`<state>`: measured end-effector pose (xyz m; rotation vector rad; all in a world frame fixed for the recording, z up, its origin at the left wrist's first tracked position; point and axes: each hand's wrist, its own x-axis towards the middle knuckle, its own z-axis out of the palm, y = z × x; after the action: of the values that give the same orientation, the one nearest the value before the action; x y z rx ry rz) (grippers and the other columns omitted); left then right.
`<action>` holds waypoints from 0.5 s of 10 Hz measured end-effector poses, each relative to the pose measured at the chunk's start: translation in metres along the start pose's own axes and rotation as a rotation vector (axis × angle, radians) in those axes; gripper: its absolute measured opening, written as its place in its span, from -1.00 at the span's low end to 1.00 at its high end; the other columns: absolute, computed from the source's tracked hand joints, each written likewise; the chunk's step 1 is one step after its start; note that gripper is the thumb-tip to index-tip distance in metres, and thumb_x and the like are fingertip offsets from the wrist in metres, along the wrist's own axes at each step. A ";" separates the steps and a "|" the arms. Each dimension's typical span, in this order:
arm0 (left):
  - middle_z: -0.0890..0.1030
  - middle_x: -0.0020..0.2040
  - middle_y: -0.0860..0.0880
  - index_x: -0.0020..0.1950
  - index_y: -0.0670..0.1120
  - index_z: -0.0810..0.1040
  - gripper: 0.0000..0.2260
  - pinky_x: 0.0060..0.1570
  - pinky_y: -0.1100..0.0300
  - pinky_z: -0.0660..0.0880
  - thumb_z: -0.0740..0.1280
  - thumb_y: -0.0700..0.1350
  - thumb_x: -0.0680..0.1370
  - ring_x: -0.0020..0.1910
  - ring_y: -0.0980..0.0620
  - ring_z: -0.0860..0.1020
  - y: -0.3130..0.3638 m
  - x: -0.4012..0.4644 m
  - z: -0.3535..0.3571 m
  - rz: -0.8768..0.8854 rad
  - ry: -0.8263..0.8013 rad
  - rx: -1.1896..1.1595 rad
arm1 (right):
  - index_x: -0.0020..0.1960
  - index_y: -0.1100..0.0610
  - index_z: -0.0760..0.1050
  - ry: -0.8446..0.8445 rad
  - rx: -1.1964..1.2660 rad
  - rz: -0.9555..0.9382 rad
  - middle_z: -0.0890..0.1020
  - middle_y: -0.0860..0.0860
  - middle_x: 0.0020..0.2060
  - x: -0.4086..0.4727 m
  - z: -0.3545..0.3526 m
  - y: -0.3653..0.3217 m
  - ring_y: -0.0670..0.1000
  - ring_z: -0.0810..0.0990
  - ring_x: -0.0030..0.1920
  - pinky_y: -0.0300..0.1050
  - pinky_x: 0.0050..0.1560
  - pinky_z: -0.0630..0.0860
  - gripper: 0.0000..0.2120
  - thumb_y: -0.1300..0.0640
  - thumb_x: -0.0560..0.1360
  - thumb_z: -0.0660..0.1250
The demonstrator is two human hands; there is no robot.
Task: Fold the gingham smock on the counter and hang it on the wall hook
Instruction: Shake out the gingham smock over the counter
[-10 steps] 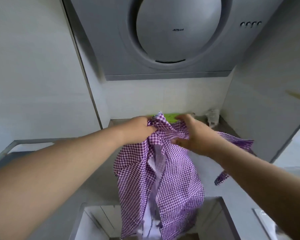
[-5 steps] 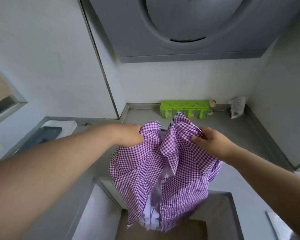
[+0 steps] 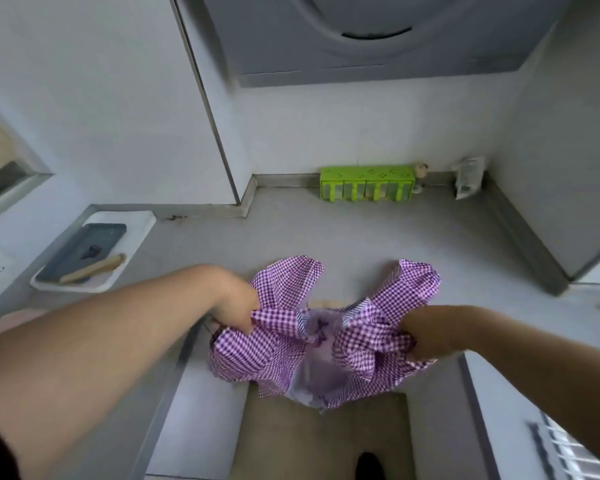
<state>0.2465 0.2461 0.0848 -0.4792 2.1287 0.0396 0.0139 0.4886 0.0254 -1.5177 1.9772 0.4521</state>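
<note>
Two hands hold the gingham smock (image 3: 323,337) over the near edge of the counter (image 3: 361,230): left hand (image 3: 238,303) grips its left shoulder, right hand (image 3: 426,336) its right, fingers curled into the cloth, beyond it a green rack (image 3: 367,183)

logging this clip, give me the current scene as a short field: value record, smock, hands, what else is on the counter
smock: purple gingham smock, bunched, held at the counter's front edge, lower part hanging past it
left hand: left hand grips the smock's left side
right hand: right hand grips the smock's right side
fold state: not folded yet
back of counter: green organiser, small packet in the corner
left of counter: white tray holding a phone and a wooden stick
wall hook: not in view
</note>
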 end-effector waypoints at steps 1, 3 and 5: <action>0.58 -0.19 -0.14 -0.03 -0.14 0.51 -0.91 -0.03 -0.08 0.57 0.24 -0.18 0.63 -0.22 -0.11 0.53 -0.006 -0.020 0.005 -0.053 0.406 -0.197 | 0.07 0.12 0.58 0.388 0.099 0.180 0.69 0.14 0.02 -0.023 -0.024 -0.012 0.11 0.56 -0.14 -0.10 -0.11 0.48 -0.86 0.17 0.56 0.28; 0.56 0.16 -0.18 0.16 -0.23 0.57 -0.85 0.18 -0.05 0.51 0.32 -0.20 0.63 0.15 -0.22 0.56 0.008 -0.076 0.019 0.030 1.620 -0.657 | 0.09 0.19 0.62 1.722 0.365 0.185 0.67 0.13 0.05 -0.086 -0.066 -0.053 0.19 0.58 0.09 -0.04 0.07 0.49 -0.73 0.27 0.43 0.28; 0.69 0.11 -0.20 0.23 -0.23 0.62 -0.75 0.13 -0.03 0.64 0.39 -0.12 0.62 0.01 -0.16 0.65 0.046 -0.045 0.122 0.137 -0.301 0.055 | 0.05 0.04 0.56 -0.105 -0.060 0.008 0.64 0.03 -0.06 -0.077 0.085 -0.114 0.12 0.62 -0.01 -0.12 -0.04 0.57 -0.87 0.05 0.59 0.26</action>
<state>0.3491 0.3284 0.0441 -0.2750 1.8577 0.1225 0.1564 0.5641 0.0198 -1.4919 1.9045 0.5872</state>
